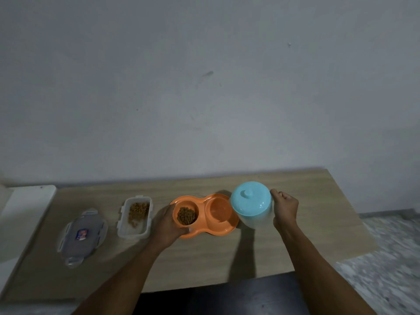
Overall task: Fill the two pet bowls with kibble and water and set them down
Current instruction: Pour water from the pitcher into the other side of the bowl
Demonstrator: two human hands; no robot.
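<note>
An orange double pet bowl (223,230) sits on the wooden table (204,264). Its left cup holds brown kibble (186,215); its right cup (219,209) looks empty. My left hand (167,226) grips the left end of the bowl, thumb on the front rim. A translucent water jug with a light blue lid (251,200) stands upright just right of the bowl. My right hand (285,206) is closed on the jug's right side, where the handle is hidden by my fingers.
An open clear container (135,218) with some kibble in it stands left of the bowl. Its clip lid (81,237) lies further left. A white board (25,208) sits at the table's left end. The table's right edge drops to a speckled floor (391,258).
</note>
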